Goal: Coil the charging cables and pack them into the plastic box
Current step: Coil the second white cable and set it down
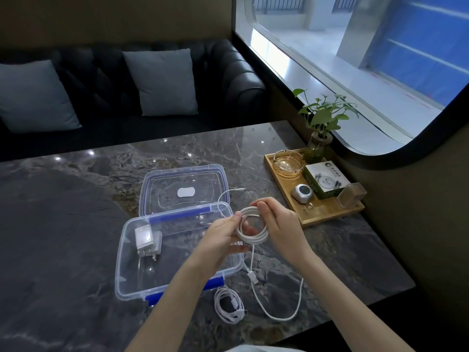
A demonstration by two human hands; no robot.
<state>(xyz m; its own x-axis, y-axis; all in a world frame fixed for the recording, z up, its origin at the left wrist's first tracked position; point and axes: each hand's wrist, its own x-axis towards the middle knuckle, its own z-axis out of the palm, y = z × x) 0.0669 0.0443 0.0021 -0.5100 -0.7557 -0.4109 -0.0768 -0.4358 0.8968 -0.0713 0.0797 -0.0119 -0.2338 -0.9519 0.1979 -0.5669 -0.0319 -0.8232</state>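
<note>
Both hands hold one white cable in the air above the near right corner of the plastic box (177, 252), which stands open on the surface (63, 224) with its lid (184, 191) lying flat just behind it. The left hand (223, 237) has its grip closed on the left side of the coil (252, 228), and the right hand (276, 224) pinches the top of the same coil between thumb and fingers. The coil is not finished: a long tail (279, 306) hangs from it and loops across the surface, a USB plug (253, 277) dangles below the hands, and the far end (233, 190) trails over the lid. A second coiled cable (229, 307) lies on the surface just in front of the box, and a white charger (147, 241) rests inside the box at its left. Probable faults: if either grip loosens, the stacked turns are likely to spring apart, since nothing binds them. The loose tail lies close to the second cable and may snag it or drag it toward the edge as slack is drawn in. The hanging plug may catch the box rim. Placed unsecured, the coil may unwind and obstruct closing of the lid.
</note>
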